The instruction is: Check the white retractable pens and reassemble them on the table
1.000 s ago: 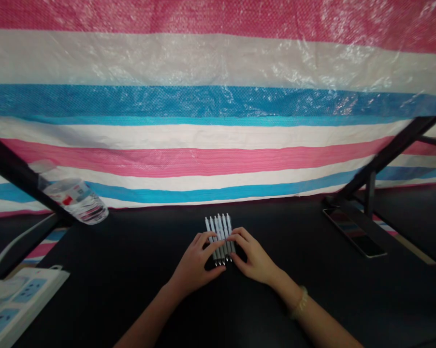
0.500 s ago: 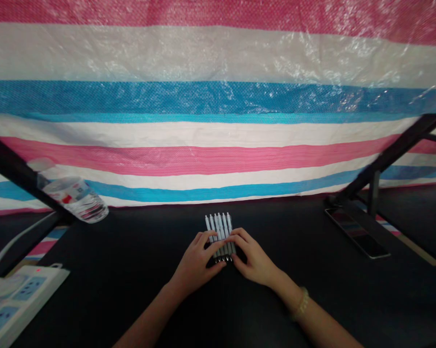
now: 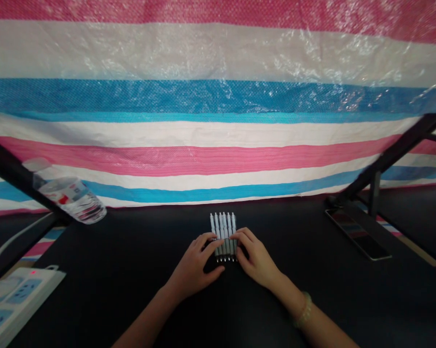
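Several white pens (image 3: 223,225) lie side by side in a tight row on the black table (image 3: 131,270), their tips pointing toward me. My left hand (image 3: 196,263) rests on the row's left side, fingers curled over the pens and thumb out toward the tips. From the right side my right hand (image 3: 254,261) has its fingers laid across the pens, pressing them together. A bead bracelet (image 3: 304,309) sits on my right wrist. The pens' lower halves are partly hidden under my fingers.
A striped pink, white and blue tarp (image 3: 218,121) hangs right behind the table. A plastic water bottle (image 3: 71,202) lies at the left by a black slanted bar (image 3: 18,181). A white power strip (image 3: 11,302) is at the bottom left. A phone (image 3: 359,235) lies at the right.
The row of pens and both hands have shifted slightly to the right and the pens now lie straighter. The view dipped a little.
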`<state>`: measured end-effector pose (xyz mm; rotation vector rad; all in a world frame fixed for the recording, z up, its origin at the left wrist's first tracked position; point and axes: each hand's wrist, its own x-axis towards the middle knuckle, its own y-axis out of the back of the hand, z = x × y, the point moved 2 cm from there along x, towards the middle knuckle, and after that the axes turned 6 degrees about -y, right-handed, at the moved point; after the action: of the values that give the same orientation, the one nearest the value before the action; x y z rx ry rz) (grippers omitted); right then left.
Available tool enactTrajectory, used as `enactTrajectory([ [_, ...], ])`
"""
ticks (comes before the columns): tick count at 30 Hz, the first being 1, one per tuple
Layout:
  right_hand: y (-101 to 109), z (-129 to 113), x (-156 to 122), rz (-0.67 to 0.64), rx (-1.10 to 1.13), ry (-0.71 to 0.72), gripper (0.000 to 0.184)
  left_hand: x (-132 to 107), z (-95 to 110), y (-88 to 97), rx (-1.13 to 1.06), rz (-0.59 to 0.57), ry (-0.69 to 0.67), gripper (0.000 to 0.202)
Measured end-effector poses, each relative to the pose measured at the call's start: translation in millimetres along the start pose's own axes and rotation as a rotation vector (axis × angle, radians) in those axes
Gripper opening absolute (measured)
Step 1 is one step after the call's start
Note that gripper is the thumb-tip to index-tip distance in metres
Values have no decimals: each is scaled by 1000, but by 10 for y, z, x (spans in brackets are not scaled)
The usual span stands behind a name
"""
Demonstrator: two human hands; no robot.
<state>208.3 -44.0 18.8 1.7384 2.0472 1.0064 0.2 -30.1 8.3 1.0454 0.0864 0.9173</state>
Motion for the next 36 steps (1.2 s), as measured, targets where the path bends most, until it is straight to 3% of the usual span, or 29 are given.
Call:
enactTrajectory([
  [10,115,151,9,158,12,-111,27,3,101,65,-82,-67,-56,52],
  [18,159,188,27,255,30,-185,26,9,50,24,65,-119,-100,61],
  [25,152,188,-2,255,83,-224,24,19,0,3,190,-38,-79,44],
  [29,135,84,-23,208,85,-183,23,16,0,-13,258,-37,-113,33],
  [32,140,-47,-32,140,-65,-26,28,13,-3,-25,254,-20,-160,30],
  [36,69,-120,-54,-141,-351,127,53,7,-10,-26,233,12,-209,27],
])
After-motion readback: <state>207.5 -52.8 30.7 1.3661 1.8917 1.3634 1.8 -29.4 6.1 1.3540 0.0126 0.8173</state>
